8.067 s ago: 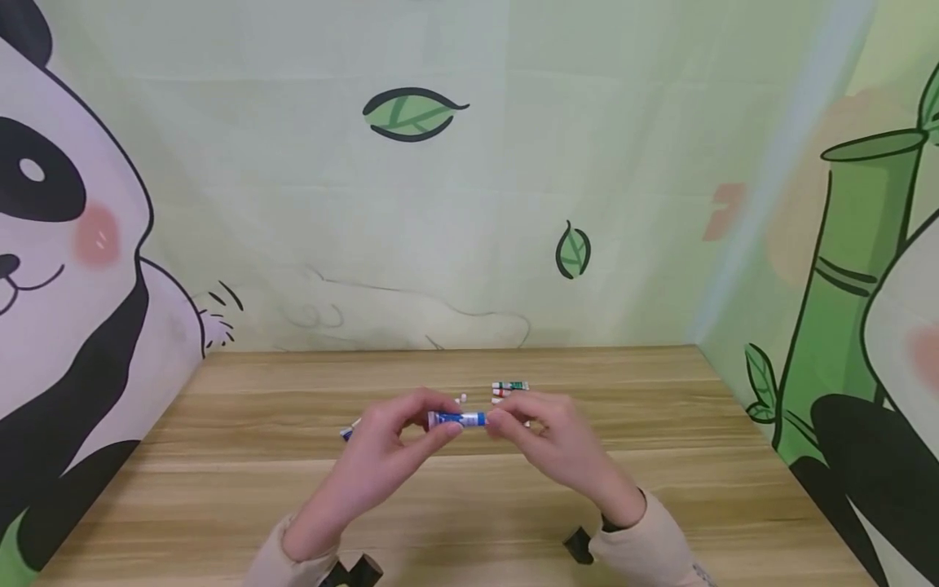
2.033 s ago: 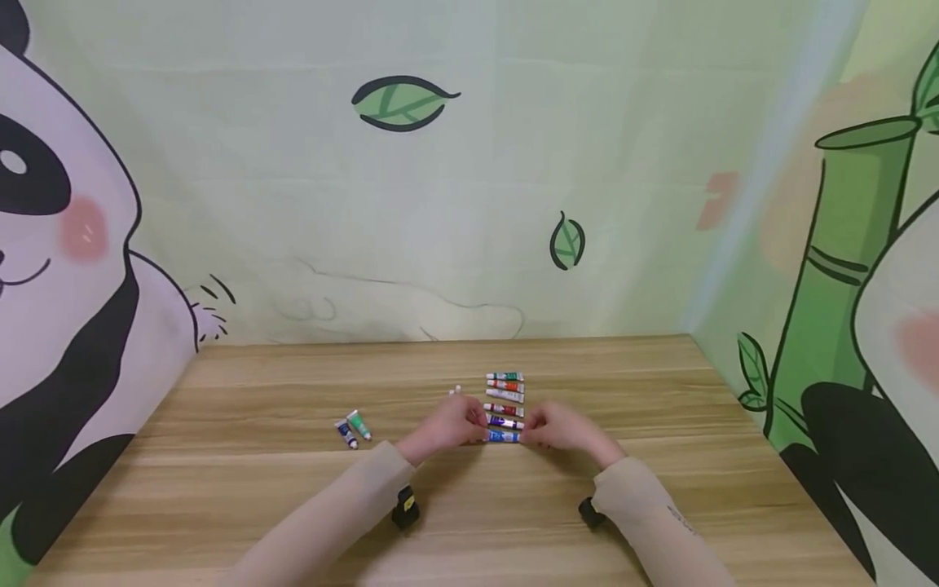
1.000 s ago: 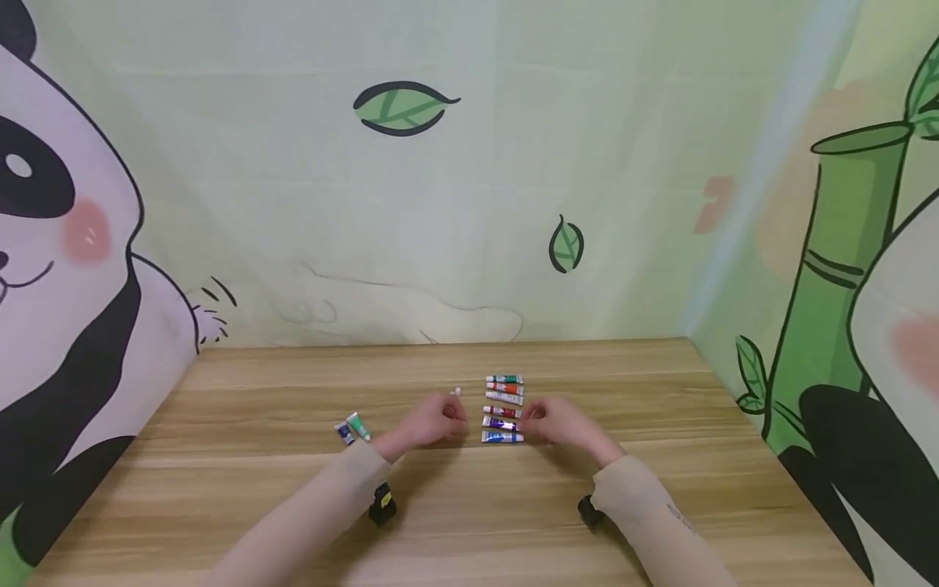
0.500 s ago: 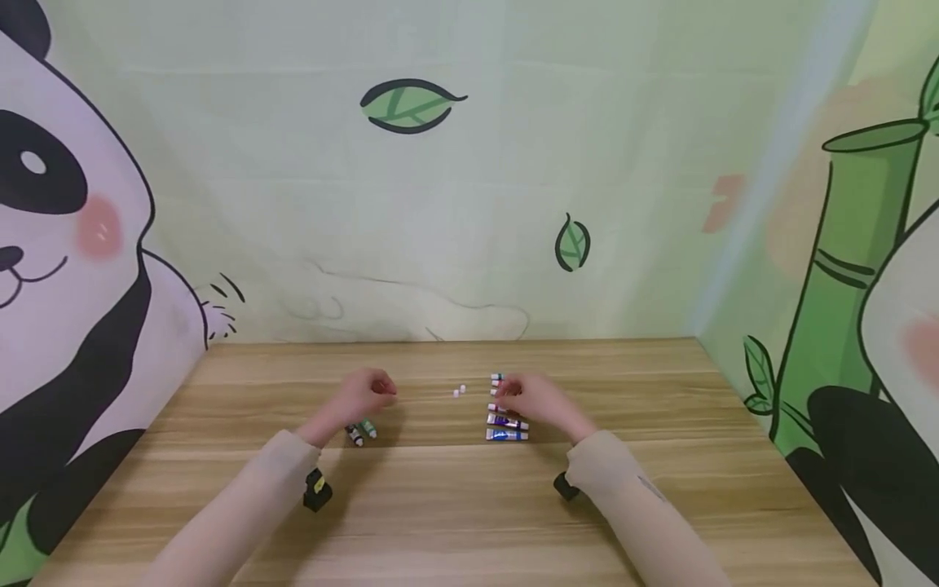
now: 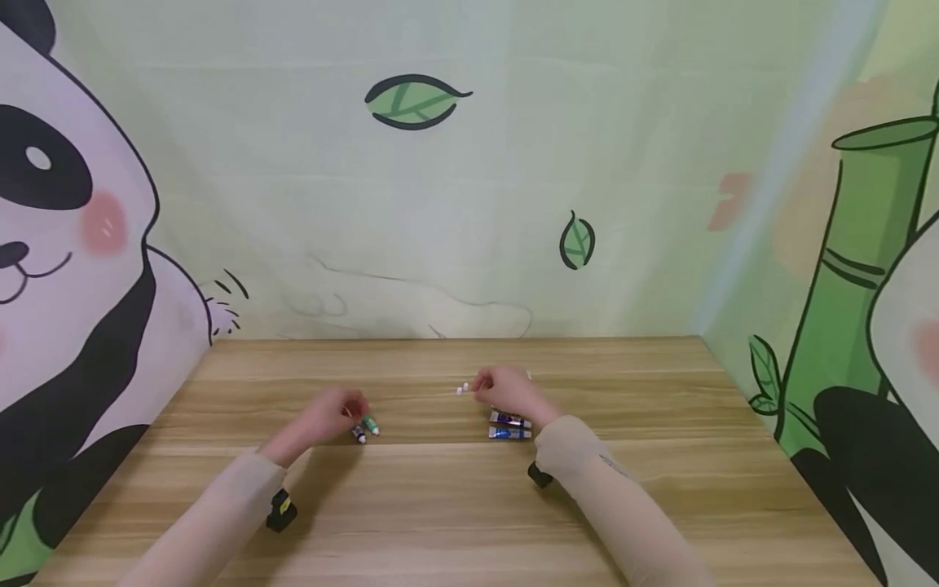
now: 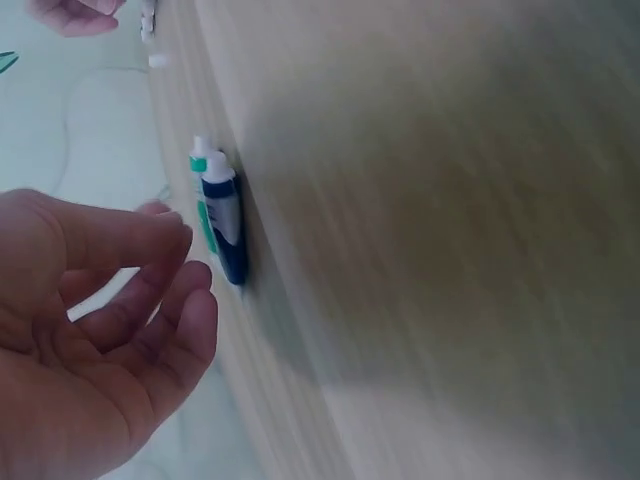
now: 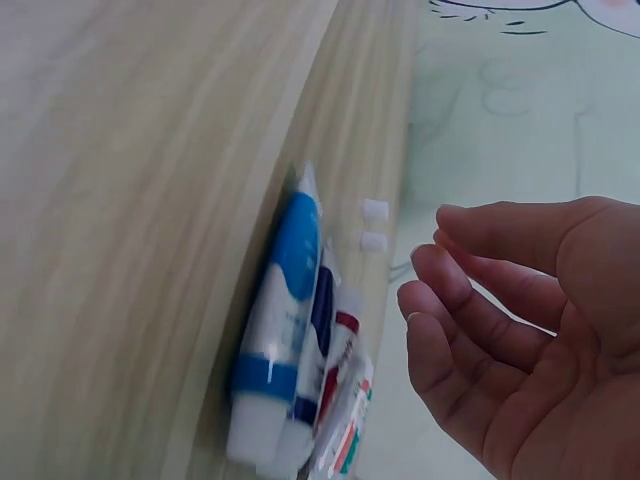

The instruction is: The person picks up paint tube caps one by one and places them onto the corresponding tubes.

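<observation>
My left hand (image 5: 330,420) hovers over two small paint tubes at the left, a dark blue tube (image 5: 358,434) and a green tube (image 5: 372,425). In the left wrist view its fingers bend loosely with nothing between them, beside the dark blue tube (image 6: 227,230). Close to two small white caps (image 5: 460,390) is my right hand (image 5: 508,388), its fingers loosely bent and holding nothing in the right wrist view. Below that hand lie a blue tube (image 5: 509,434) and a purple tube (image 5: 511,419). The rest of their row is mostly hidden by the hand.
Everything lies on a wooden table (image 5: 440,505). Behind it hangs a pale green cloth (image 5: 308,179) printed with pandas, leaves and bamboo. A black wrist camera (image 5: 282,511) sits under the left sleeve, another camera (image 5: 540,474) under the right.
The blue tube, earlier held between both hands, now lies in the row. My left hand has moved left to the two separate tubes; my right hand has moved up and left toward the caps.
</observation>
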Available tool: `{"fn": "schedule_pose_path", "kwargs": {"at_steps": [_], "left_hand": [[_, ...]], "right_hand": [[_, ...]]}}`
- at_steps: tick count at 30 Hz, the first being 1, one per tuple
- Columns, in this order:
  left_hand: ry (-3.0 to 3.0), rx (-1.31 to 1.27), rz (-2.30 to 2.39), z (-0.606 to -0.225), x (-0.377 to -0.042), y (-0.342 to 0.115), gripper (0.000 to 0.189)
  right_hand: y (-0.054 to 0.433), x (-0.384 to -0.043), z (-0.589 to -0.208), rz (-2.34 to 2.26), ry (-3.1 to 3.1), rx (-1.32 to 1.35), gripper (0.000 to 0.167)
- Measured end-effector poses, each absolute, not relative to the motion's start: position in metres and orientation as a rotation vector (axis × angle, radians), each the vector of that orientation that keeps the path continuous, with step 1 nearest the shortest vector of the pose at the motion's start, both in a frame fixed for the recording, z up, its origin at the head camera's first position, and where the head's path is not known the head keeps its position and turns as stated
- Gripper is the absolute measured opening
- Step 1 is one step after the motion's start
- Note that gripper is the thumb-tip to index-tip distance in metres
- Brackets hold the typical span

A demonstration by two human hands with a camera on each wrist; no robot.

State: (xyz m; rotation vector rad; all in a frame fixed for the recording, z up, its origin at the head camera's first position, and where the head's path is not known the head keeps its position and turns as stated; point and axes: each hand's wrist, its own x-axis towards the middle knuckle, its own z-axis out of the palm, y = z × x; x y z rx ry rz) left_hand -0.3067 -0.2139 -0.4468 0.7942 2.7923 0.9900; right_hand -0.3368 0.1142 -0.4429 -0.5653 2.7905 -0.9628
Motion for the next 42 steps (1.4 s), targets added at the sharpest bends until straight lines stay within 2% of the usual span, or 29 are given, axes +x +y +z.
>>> {"fn": "schedule_pose_path", "kwargs": {"at_steps": [5,19,28,33,42], "left_hand": [[2.773,0.795,0.909,-0.450,-0.303,-0.220,0.018],[2.837,0.850,0.705,-0.453,-0.301,-0.227,0.011],[2.751,0.848,0.816,-0.453,-0.294,-0.235,0.012],[2.740,0.879,0.861,-0.453,-0.291,-0.241,0.010],[2.752,0.772,0.878,-0.456,-0.285,-0.251,0.012]], "right_hand": [[0.102,-0.345,-0.446,-0.940,2.819,-0.559,0.016],[0.080,-0.357,-0.459,-0.749,2.888,-0.573,0.022],[0.071,-0.356,-0.457,-0.636,2.915,-0.611,0.004],[0.068,-0.352,-0.456,-0.663,2.870,-0.612,0.008],[0.070,-0.344,-0.455,-0.719,2.813,-0.604,0.007]]}}
